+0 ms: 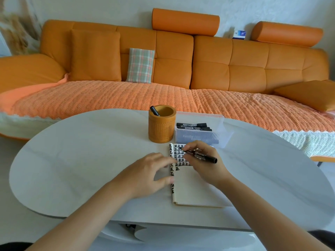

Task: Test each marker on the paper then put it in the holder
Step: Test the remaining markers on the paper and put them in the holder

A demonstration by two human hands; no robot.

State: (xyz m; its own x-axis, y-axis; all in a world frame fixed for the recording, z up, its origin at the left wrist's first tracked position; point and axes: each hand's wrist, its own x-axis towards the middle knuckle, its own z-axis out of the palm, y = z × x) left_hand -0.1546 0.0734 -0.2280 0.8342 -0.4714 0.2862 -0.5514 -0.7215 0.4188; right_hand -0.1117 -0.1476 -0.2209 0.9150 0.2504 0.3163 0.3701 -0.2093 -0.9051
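Black marker [201, 155] pinched in right hand [204, 163], tip on paper [192, 185] among rows of black marks; barrel print unreadable; left hand [152, 175] spread, pressing paper's left edge; holder [161, 127] beyond hands.

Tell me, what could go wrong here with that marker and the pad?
The left hand pins only the pad's left edge, so it might slide while the right hand writes. The marker tip works close to the fingers, which may get inked. Reaching for the holder could nudge the box.
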